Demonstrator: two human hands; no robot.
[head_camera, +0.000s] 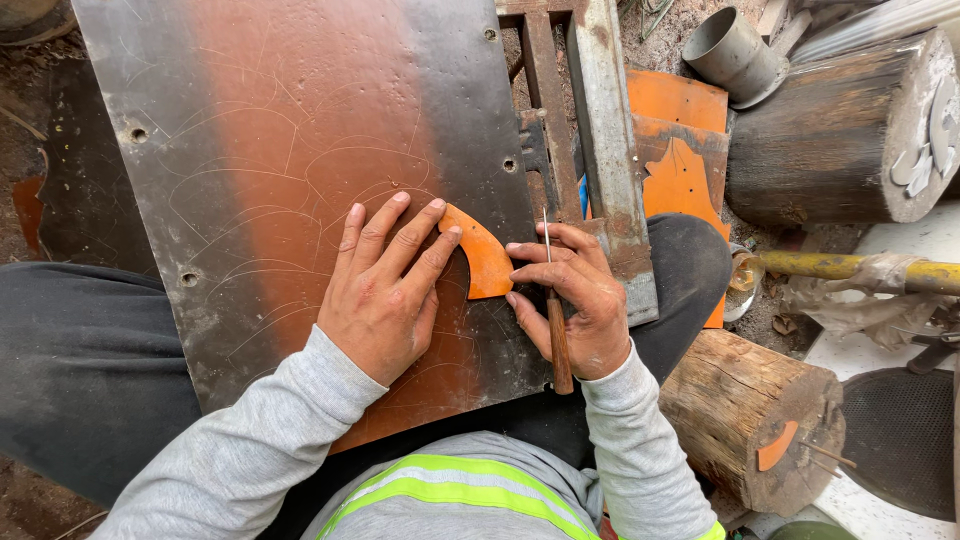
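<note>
A large rusty metal sheet (300, 130) with scratched curved outlines lies across my lap. My left hand (385, 290) presses flat on it, the fingertips pinning a small orange curved template (483, 258) to the sheet. My right hand (570, 300) grips a scribing tool with a brown wooden handle (558, 345) and a thin metal point, held upright against the template's right edge.
A rusty metal frame (605, 140) lies beside the sheet. Orange plate offcuts (680, 150) lie at the right. A large log (840, 130), a smaller log (750, 420) with an orange piece on its end, a grey pipe section (730, 50) and a yellow-handled tool (850, 268) sit at the right.
</note>
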